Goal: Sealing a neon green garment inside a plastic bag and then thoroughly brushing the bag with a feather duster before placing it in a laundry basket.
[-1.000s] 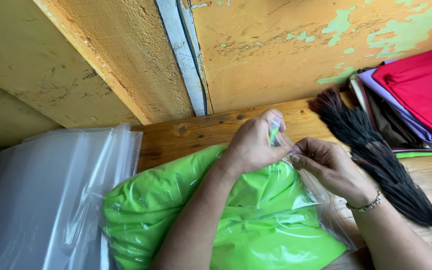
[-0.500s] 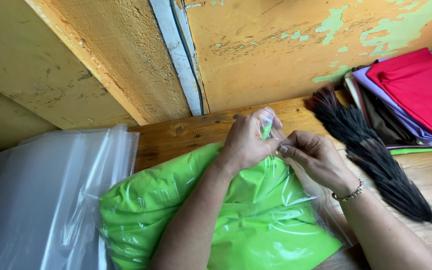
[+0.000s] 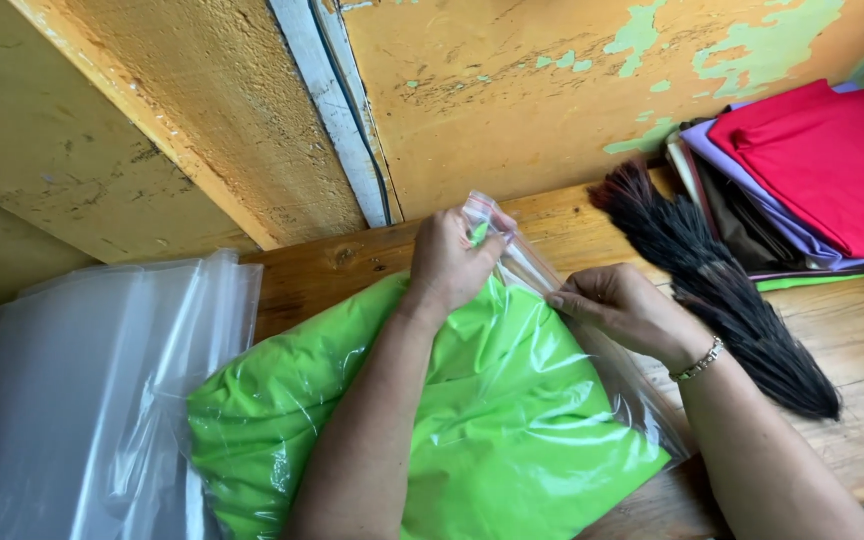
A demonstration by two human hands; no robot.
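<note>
View from the head camera, looking down on a wooden worktop [image 3: 592, 215] set against a wall of peeling yellow paint [image 3: 512, 90]. A clear plastic zip bag [image 3: 542, 275] holding a folded bright green garment [image 3: 472, 420] lies flat on the worktop, its mouth edge toward the wall. The left hand [image 3: 450, 262] is closed in a pinch on the upper corner of the bag mouth; the right hand [image 3: 617, 305] is closed in a pinch on the same edge, a little further along toward the person. The right wrist carries a thin bracelet [image 3: 699, 360]. Left of the bag lies a loose stack of empty clear plastic bags [image 3: 72, 400]. To the right lies a dark bristle broom head [image 3: 722, 280], and beyond it a pile of folded cloth [image 3: 812, 170] with red on top.

Handling, as a judgement: the packet looks light and soft, sagging if lifted by one end. The film appears thin, smooth and slippery, and liable to crease or tear under a hard pull. The firmest hold is likely the stiffer strip along the mouth, taken between thumb and fingertips at two spaced points; for carrying, support from beneath the cloth would suit better.
</note>
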